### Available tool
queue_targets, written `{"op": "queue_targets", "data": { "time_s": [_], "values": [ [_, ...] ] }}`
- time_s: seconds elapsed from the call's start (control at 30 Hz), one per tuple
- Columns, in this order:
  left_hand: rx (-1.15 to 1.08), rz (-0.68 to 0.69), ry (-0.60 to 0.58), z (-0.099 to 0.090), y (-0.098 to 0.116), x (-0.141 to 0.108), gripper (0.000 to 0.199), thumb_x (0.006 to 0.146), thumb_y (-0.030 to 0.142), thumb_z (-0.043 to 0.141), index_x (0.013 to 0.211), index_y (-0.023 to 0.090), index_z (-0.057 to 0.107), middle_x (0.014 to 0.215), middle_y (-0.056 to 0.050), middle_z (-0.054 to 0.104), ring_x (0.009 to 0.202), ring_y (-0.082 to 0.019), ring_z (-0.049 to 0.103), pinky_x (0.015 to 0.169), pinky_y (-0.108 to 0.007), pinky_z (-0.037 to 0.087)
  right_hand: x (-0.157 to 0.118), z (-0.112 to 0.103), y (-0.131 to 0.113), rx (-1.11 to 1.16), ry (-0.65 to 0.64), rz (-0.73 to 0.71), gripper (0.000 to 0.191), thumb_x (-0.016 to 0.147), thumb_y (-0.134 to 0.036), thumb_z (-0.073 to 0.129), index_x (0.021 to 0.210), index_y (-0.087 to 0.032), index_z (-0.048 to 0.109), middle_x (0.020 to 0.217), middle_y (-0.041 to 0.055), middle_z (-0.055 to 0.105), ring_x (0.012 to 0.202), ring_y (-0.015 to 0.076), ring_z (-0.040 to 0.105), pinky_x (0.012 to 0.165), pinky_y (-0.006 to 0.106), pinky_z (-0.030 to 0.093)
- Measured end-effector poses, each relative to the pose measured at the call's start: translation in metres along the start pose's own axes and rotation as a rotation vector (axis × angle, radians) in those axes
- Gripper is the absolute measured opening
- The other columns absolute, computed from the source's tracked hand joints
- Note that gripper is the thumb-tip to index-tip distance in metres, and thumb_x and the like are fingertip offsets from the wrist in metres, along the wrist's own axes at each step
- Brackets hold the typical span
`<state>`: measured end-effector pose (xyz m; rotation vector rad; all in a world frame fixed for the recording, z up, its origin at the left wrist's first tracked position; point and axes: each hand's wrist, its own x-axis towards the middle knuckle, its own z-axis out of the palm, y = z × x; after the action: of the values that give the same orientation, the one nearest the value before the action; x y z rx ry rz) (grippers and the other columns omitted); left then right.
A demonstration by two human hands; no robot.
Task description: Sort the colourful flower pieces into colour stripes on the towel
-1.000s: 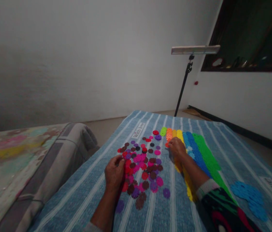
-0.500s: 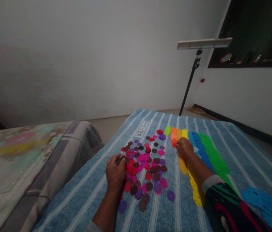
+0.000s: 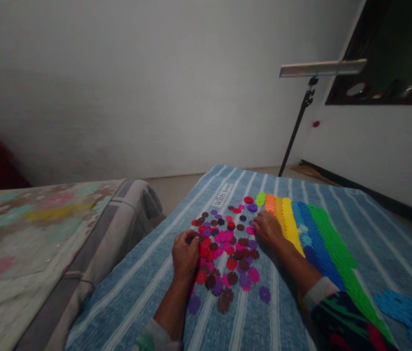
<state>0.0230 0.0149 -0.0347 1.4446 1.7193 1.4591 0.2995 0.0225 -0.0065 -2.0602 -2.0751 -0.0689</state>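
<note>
A loose spread of notched plastic discs (image 3: 224,237), red, pink, purple and brown, lies on a striped blue cloth (image 3: 136,292). At its left edge is my left hand (image 3: 185,253), fingers curled and thumb drawn in; anything between them is hidden. My right hand (image 3: 267,230) is at the upper right edge of the spread, fingertips down and bunched beside a purple and a pink disc. Whatever it pinches does not show. Just beyond that hand, overlapping discs form rows by colour: orange (image 3: 270,203), yellow (image 3: 290,224), blue (image 3: 323,253) and green (image 3: 333,239).
Light blue discs (image 3: 406,309) lie in a bent row at the lower right. Short lime green (image 3: 260,199) and red (image 3: 248,200) groups sit at the far end. A flowered cloth (image 3: 45,234) covers another surface on the left. Behind stands a lamp pole (image 3: 297,129).
My right hand has moved left from the orange row to the edge of the loose discs. My left hand stays at the left edge. The whole view has shifted slightly.
</note>
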Motion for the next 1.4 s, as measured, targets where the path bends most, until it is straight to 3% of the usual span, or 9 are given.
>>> {"op": "queue_targets", "data": {
  "time_s": [0.27,0.53,0.87,1.13,1.27,1.4],
  "values": [
    [0.002,0.049,-0.016,0.0,-0.003,0.001,0.024,0.067,0.036,0.057,0.078,0.02,0.07,0.087,-0.007,0.068,0.087,-0.025,0.065,0.09,-0.042,0.053,0.014,0.016,-0.054,0.062,0.015,-0.039,0.032,0.096,-0.037,0.051,0.092,-0.016,0.075,0.109,0.0141,0.068,0.111,0.0256,0.056,0.091,0.035,0.041],
    [0.019,0.06,-0.023,0.0,0.002,0.002,0.024,0.065,0.038,0.057,0.076,0.021,0.07,0.084,-0.007,0.068,0.086,-0.026,0.064,0.088,-0.042,0.053,0.023,0.033,-0.076,0.093,0.019,0.008,0.03,0.094,-0.034,0.051,0.094,-0.016,0.074,0.116,0.0175,0.066,0.118,0.0304,0.053,0.099,0.044,0.039],
    [0.026,0.058,-0.032,0.0,0.0,0.001,0.024,0.067,0.038,0.058,0.077,0.02,0.071,0.087,-0.008,0.069,0.087,-0.026,0.065,0.089,-0.042,0.053,0.027,0.03,-0.065,0.184,0.022,0.066,0.017,0.085,-0.028,0.061,0.092,-0.017,0.072,0.107,0.0115,0.069,0.106,0.0234,0.059,0.089,0.033,0.042],
    [0.011,0.072,-0.024,0.0,0.0,0.0,0.023,0.068,0.037,0.058,0.077,0.021,0.071,0.087,-0.007,0.07,0.087,-0.025,0.065,0.09,-0.042,0.053,0.04,0.023,-0.043,0.27,0.007,0.164,0.016,0.082,-0.023,0.06,0.075,-0.019,0.073,0.089,0.0062,0.072,0.087,0.0179,0.064,0.071,0.026,0.042],
    [0.006,0.071,-0.025,0.0,0.001,-0.001,0.021,0.068,0.037,0.058,0.076,0.021,0.071,0.086,-0.007,0.069,0.086,-0.025,0.065,0.088,-0.041,0.053,0.052,0.016,-0.033,0.293,-0.015,0.218,0.018,0.085,-0.023,0.058,0.078,-0.019,0.074,0.081,0.0046,0.073,0.08,0.0167,0.065,0.064,0.026,0.04],
    [0.012,0.07,-0.032,-0.001,0.0,-0.001,0.022,0.069,0.037,0.058,0.077,0.021,0.071,0.087,-0.007,0.069,0.087,-0.025,0.065,0.09,-0.041,0.053,0.065,0.013,-0.034,0.286,-0.04,0.229,0.018,0.089,-0.027,0.059,0.082,-0.019,0.073,0.084,0.0041,0.073,0.084,0.0159,0.066,0.068,0.026,0.045]
  ]
}}
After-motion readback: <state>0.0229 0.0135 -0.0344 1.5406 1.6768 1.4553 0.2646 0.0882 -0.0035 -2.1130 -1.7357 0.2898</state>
